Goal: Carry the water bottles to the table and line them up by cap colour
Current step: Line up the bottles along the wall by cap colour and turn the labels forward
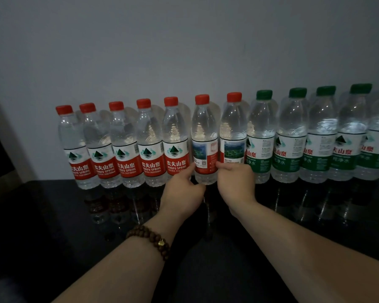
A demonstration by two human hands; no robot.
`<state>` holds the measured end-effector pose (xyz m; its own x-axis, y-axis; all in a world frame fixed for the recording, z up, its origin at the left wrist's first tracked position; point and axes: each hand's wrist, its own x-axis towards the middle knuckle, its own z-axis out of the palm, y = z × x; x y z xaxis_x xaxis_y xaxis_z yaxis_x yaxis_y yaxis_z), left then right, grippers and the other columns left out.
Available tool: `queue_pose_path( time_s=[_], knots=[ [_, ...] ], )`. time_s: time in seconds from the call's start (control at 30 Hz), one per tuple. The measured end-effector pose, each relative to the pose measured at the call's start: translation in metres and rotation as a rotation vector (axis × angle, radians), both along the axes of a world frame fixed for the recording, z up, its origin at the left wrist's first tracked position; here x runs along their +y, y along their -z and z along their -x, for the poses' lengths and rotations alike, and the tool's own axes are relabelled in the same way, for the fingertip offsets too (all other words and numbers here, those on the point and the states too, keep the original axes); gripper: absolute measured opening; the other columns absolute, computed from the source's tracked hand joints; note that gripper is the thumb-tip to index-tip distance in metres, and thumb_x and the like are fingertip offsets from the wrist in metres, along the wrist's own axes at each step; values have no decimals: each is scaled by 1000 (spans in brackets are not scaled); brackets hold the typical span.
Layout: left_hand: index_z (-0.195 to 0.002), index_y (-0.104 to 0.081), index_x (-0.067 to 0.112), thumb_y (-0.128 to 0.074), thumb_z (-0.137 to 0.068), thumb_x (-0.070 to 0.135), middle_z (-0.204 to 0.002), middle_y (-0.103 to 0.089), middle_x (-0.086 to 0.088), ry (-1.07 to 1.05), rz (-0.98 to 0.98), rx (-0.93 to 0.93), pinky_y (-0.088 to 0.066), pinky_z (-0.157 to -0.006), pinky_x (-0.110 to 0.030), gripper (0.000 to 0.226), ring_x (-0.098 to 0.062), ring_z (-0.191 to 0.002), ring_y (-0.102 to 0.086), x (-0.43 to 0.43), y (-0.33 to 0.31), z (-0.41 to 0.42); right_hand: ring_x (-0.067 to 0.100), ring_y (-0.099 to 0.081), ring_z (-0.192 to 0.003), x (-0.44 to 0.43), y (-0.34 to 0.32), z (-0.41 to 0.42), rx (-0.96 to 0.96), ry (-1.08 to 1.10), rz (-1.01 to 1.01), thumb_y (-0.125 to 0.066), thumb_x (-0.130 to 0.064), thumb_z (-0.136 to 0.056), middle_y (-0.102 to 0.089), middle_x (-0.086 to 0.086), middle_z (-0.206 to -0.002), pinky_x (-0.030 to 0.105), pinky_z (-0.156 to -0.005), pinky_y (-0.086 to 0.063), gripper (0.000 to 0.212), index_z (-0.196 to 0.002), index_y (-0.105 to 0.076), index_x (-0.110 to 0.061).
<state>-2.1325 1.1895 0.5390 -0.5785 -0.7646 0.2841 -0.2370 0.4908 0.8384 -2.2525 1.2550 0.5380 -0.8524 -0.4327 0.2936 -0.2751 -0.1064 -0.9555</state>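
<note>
A row of water bottles stands on a glossy black table [53, 215] against the wall. Several red-cap bottles [127, 149] form the left part and several green-cap bottles [291, 138] the right part, with the last cut off by the frame edge. My left hand [182, 191] holds the base of one red-cap bottle [204, 127], which shows a picture label. My right hand [236, 182] is wrapped around the bottom of the neighbouring red-cap bottle [233, 123], the last red one before the green caps. Both bottles stand upright in line.
A plain grey wall [184, 51] rises directly behind the bottles. A dark object and a pale strip [2, 149] stand at the far left edge. A wooden bead bracelet [151, 237] sits on my left wrist. The table's near surface reflects the bottles.
</note>
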Motion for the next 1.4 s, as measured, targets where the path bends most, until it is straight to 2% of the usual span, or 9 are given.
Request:
queue_pose_path(
  time_s=[0.07, 0.23, 0.37, 0.53, 0.67, 0.83, 1.0, 1.23, 1.4],
  knots=[
    [-127, -48, 68, -64, -72, 35, -78, -73, 15, 18, 1, -9, -61, -75, -34, 66, -3, -70, -68, 1, 0, 0, 10, -66, -102, 0, 0, 2, -16, 14, 11, -62, -1, -88, -76, -10, -108, 18, -86, -47, 29, -102, -81, -18],
    [-142, -60, 37, -66, -86, 16, -53, -64, 13, -61, -17, 48, -48, -50, -17, 60, 0, -47, -57, -5, 1, 1, 9, -64, -103, -1, 0, 2, 26, 11, -18, -59, -1, -89, -75, -4, -115, 20, -91, -45, 33, -112, -78, -14],
    [-129, -46, 65, -62, -75, 32, -58, -66, 12, 7, -23, -7, -61, -68, -36, 66, -6, -54, -61, 1, 0, 0, 6, -65, -94, 0, 0, 5, -12, 15, 4, -61, 0, -87, -74, -15, -105, 12, -77, -43, 31, -100, -81, -19],
    [-137, -64, 38, -61, -76, 28, -74, -75, 12, -70, -62, 88, -63, -68, -32, 62, -7, -65, -70, -5, 0, 1, 5, -61, -95, -1, 1, 4, 7, 13, -18, -59, -2, -89, -74, -12, -111, 14, -79, -44, 32, -109, -80, -16],
    [-143, -53, 49, -61, -78, 27, -76, -75, 11, -3, -17, 6, -63, -77, -38, 69, -6, -69, -70, -2, 0, 0, -8, -58, -79, 1, -1, 4, -11, 10, -9, -63, -2, -86, -68, -27, -82, 12, -71, -44, 29, -95, -81, -23],
    [-136, -66, 33, -64, -84, 20, -74, -70, 23, -72, -88, 118, -53, -57, -14, 54, 12, -65, -65, -5, 1, 2, 0, -65, -72, 3, -2, 1, 7, 14, -16, -62, -4, -82, -74, -15, -70, 17, -62, -54, 35, -63, -79, -27],
    [-146, -55, 38, -58, -78, 25, -84, -76, 8, -24, -89, 24, -64, -78, -46, 70, -17, -76, -73, -1, 0, 1, -2, -63, -71, 3, -3, 2, -14, 9, -4, -69, -6, -84, -68, -25, -60, 17, -59, -48, 52, -50, -71, -44],
    [-138, -65, 34, -63, -88, 18, -113, -74, 11, -61, -108, 89, -61, -90, -37, 53, -5, -92, -68, -8, 3, 5, 30, -72, -81, 2, -2, 3, 0, 64, -55, -66, -2, -82, -75, 10, -73, 37, -68, -59, 16, -71, -77, -4],
    [-140, -62, 38, -63, -85, 24, -90, -72, 19, -43, -118, 88, -64, -81, -39, 57, -6, -81, -70, -5, 3, 5, 28, -71, -74, 2, -3, 4, -22, 96, -65, -65, -5, -82, -73, 10, -69, 34, -63, -56, 20, -65, -75, -7]
  ],
)
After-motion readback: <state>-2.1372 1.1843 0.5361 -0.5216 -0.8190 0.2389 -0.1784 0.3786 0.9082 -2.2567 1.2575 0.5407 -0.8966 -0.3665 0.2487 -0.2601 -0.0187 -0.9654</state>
